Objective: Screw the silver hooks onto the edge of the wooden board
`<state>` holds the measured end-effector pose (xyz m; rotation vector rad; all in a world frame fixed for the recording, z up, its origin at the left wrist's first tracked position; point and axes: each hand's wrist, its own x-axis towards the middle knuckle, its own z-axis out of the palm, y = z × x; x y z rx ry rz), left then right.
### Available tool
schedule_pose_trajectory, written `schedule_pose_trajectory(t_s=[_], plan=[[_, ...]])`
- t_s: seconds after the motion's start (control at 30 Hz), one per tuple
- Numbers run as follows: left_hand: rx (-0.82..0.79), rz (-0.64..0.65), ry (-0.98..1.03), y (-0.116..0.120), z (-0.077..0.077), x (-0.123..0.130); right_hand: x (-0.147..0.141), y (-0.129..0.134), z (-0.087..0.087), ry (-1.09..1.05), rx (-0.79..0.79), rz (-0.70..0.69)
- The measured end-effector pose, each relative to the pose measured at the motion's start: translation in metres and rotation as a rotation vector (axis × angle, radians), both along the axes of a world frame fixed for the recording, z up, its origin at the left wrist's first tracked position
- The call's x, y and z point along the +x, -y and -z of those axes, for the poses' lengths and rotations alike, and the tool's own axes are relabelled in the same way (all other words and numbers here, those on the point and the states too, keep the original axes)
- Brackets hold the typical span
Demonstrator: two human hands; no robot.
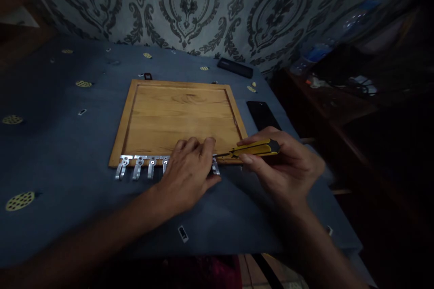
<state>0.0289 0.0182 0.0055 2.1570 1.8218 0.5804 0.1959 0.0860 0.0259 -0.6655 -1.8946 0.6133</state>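
A framed wooden board [183,117] lies flat on the table, a metal hook rail [139,162] along its front edge. Several silver hooks stick out from the rail toward me. My left hand [188,171] is closed over the rail's right part and the board's edge, covering some of the hooks. In my right hand [285,162] is a yellow and black screwdriver [257,148], gripped by its handle and pointing left. Its shaft reaches the rail's right end beside my left hand; whether the tip sits in a screw is hidden.
Right of the board lies a black phone [262,115]. A dark oblong case [235,67] rests at the back, near the patterned wall [190,4]. A small dark brown piece [148,76] is behind the board. Bottles and cables stand on a side surface [335,104] at right.
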Motion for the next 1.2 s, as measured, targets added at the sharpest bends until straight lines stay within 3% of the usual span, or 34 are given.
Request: schedule_pose_trajectory(t_s=[0.13, 0.33, 1.0, 1.2], plan=[[-0.011, -0.002, -0.008, 0.0003, -0.0011, -0.0003, -0.003, 0.0019, 0.0078, -0.027, 0.058, 0.069], [-0.041, 0.022, -0.006, -0.0001, -0.0049, -0.0012, -0.007, 0.0048, 0.0043, -0.298, 0.059, 0.158], [-0.04, 0.011, -0.003, -0.0005, -0.005, -0.0008, -0.0098, 0.0035, 0.0041, -0.118, -0.053, 0.126], [-0.028, 0.018, 0.005, 0.0001, -0.0021, -0.0008, -0.0073, 0.0008, -0.0003, -0.091, -0.075, -0.016]])
